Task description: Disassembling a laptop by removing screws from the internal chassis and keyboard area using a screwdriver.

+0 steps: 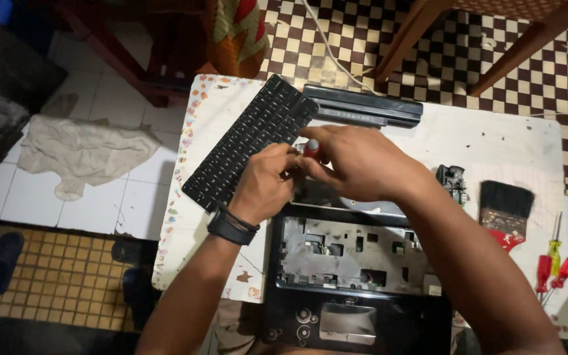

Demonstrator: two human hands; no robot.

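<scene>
Both hands meet over the far edge of the opened laptop base [356, 263]. The right hand [356, 161] is closed around a red-handled screwdriver [311, 147] — the left hand [264, 184], fingers curled, touches it. The removed keyboard [248, 141] lies to the left, a battery [366, 108] farther away.

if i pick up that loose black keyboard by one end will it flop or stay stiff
The keyboard looks thin and flat, so it would probably bend somewhat when lifted by one end. It seems light for its area. One corner rests on the battery pack, so a push might make it slide off.
</scene>
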